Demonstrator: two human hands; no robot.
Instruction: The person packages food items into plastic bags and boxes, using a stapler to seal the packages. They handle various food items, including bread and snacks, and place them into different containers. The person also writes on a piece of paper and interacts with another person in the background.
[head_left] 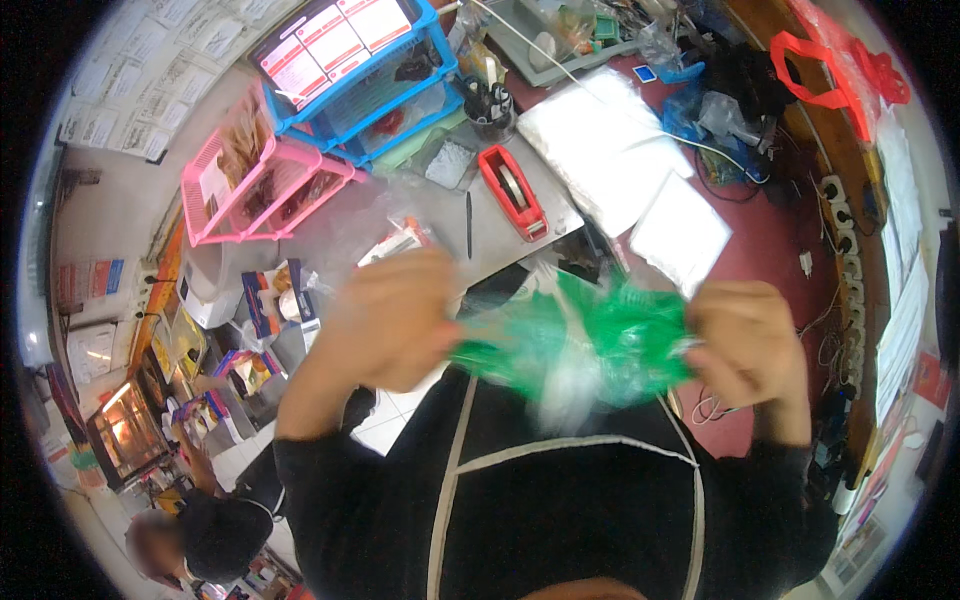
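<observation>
Head view: left hand [395, 320] and right hand [745, 345] both pinching crinkled green plastic bag [590, 345], stretched taut between them over grey counter edge [500, 235].

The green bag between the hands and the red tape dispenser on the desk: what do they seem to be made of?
Green bag: likely thin plastic film, glossy and crinkled, partly see-through, though blurred. Tape dispenser: seemingly hard moulded plastic, smooth with a slight shine.

Green, red, pink and blue on a grey counter

The crumpled bag [590, 345] is bright green and clear; the tape dispenser [512, 191] is red, one basket [262, 185] pink, the rack [375, 85] blue, the apron [560, 520] black with white lines.
</observation>
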